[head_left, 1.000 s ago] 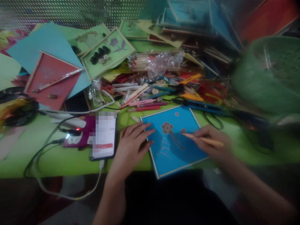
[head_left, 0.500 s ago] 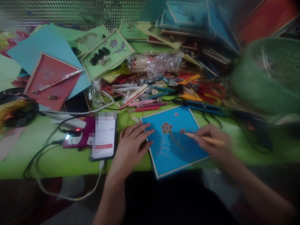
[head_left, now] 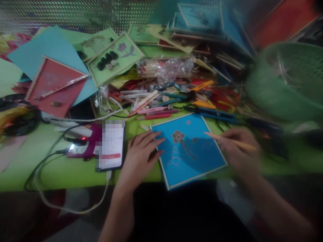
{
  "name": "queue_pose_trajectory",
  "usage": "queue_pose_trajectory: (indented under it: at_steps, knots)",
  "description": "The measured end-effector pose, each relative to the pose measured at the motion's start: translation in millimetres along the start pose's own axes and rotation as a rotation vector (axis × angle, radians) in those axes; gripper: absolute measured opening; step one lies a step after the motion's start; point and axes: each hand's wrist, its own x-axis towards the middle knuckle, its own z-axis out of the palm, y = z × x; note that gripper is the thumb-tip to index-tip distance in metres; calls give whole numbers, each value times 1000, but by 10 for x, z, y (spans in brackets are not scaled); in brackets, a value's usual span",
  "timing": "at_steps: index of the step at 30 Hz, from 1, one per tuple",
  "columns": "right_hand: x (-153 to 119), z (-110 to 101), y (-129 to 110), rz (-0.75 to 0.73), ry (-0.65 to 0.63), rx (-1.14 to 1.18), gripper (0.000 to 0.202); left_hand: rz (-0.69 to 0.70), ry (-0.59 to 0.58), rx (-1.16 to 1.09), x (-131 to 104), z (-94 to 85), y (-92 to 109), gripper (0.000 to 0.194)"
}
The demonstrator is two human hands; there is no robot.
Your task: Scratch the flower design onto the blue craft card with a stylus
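Note:
A blue board (head_left: pixel 184 171) edged with pale wooden strips lies at the front of the table. It carries a dark flower (head_left: pixel 178 136) with a curved stem, a small dark leaf shape and thin light outlines at its lower left. My left hand (head_left: pixel 141 153) rests with fingers stretched over the board's left edge. To the right, my right hand (head_left: pixel 239 148) pinches an orange pencil-like stick (head_left: pixel 230 140). Its tip points left above the board, a little right of the leaf shape; whether it touches the surface I cannot tell.
A phone (head_left: pixel 113 144) on a cable lies left of my left hand, beside a purple power strip (head_left: pixel 92 141). Pens and sticks (head_left: pixel 153 101) are heaped behind the board. A green basket (head_left: pixel 285 84) stands at the right. Framed green and red boards fill the back left.
My right hand has moved right with the orange stick, whose tip has left the leaf shape. My left hand stays on the board's edge.

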Motion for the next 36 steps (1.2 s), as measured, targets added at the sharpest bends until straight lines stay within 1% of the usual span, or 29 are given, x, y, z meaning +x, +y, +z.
queue_pose_trajectory:
  at_steps: [7, 10, 13, 17, 20, 24, 27, 28, 30, 32, 36]
  knots:
    - [112, 4, 93, 80, 41, 320, 9, -20, 23, 22, 4, -1, 10, 28]
    - [145, 20, 99, 92, 41, 367, 11, -37, 20, 19, 6, -5, 25, 28]
    - [177, 21, 62, 88, 13, 371, 9, -42, 23, 27, 10, 9, 31, 28]
    - [249, 13, -53, 86, -107, 395, 8, -45, 38, 30, 21, 41, 28, 30]
    - [345, 57, -198, 106, -221, 378, 11, -58, 29, 19, 29, 50, 31, 31]
    - [523, 254, -394, 168, -432, 378, 17, -88, 32, -10, 33, 43, 53, 32]
    - [631, 461, -443, 163, -627, 354, 21, -110, 31, -32, 36, 31, 71, 35]
    - [649, 523, -435, 161, -673, 342, 23, -112, 30, -35, 37, 27, 75, 35]
    - [654, 618, -395, 162, -721, 314, 28, -109, 29, -39, 39, 22, 81, 34]
    - [625, 659, -343, 143, -724, 277, 31, -109, 29, -39, 38, 19, 82, 33]
    - [553, 616, -293, 57, -697, 146, 30, -109, 32, -48, 30, 27, 75, 31]
